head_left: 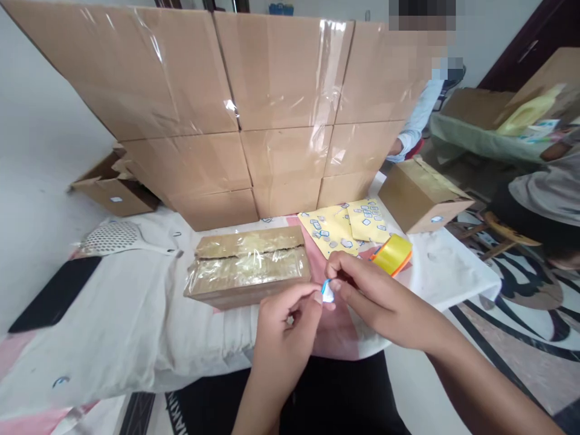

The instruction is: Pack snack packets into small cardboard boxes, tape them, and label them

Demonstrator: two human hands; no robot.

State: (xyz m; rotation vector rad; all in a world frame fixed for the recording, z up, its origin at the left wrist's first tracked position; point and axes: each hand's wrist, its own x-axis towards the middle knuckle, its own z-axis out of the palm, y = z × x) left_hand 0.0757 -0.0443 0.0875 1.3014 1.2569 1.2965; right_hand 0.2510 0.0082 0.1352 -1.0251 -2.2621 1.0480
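Between both hands, above the table's front edge, is a small white sticker (327,292) with a blue edge. My left hand (287,329) pinches its left side between thumb and fingertips. From the upper right, my right hand (362,290) pinches the top of the same sticker, fingers curled. A taped cardboard box (249,266) lies just beyond my left hand. Past my right hand are yellow sticker sheets (330,232) with blue-outlined shapes, and a roll of yellow tape (392,254) with an orange rim.
A tall wall of taped cardboard (281,78) rises behind the table. Left of me lie a white perforated strainer (113,237) and a black phone-like slab (54,293). Cardboard boxes stand at back left (120,187) and right (423,196). Two other people are at the right.
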